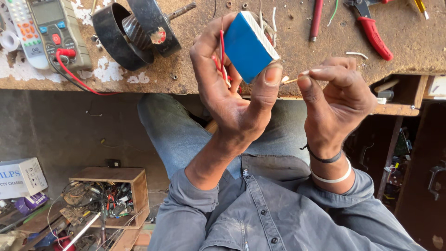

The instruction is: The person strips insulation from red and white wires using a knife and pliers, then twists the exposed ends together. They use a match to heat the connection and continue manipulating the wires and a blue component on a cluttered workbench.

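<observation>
My left hand (232, 88) is raised over the edge of a worn wooden workbench (297, 60) and grips a small blue box-shaped part (248, 44) with a white ribbed side. Thin red wires (222, 53) run from the part down across my palm. My right hand (337, 100) is just to the right of it, pinching the stripped end of a thin wire (295, 79) between thumb and forefinger. That wire end points toward the blue part and almost touches my left thumb.
On the bench lie a multimeter (58, 30) with a red lead, a remote control (23, 32), a black motor part with a shaft (137, 30), red-handled pliers (374, 30) and a red screwdriver (317, 18). A wooden crate of wires and scrap (107, 197) stands on the floor at the left.
</observation>
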